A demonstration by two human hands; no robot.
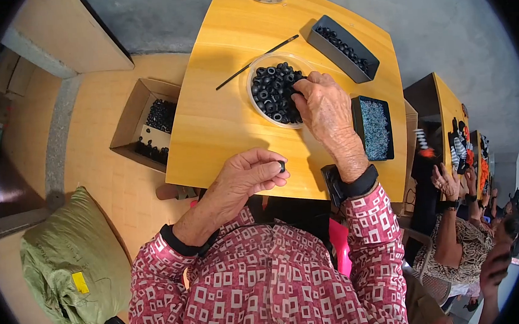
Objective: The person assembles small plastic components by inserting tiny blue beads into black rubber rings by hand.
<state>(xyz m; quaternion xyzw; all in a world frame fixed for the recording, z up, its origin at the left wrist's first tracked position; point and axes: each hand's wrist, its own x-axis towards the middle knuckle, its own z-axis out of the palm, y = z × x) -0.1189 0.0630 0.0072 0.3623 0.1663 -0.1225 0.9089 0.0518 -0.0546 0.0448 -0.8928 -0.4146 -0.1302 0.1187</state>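
"Two hands out: which is nearer the black pieces [272,84]?"

"My right hand [326,106]. It reaches over the right side of the clear round bowl [249,96], fingers curled among the pieces; I can't tell whether they grip one."

"And the left hand [248,178]?"

"It pinches a small black ring [282,166] at my fingertips, apart from the bowl, on my side of it. From there the bowl lies straight ahead. Which way the ring's hole points, I can't tell."

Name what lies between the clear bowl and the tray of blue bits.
In the head view, the right hand lies between the bowl and the tray.
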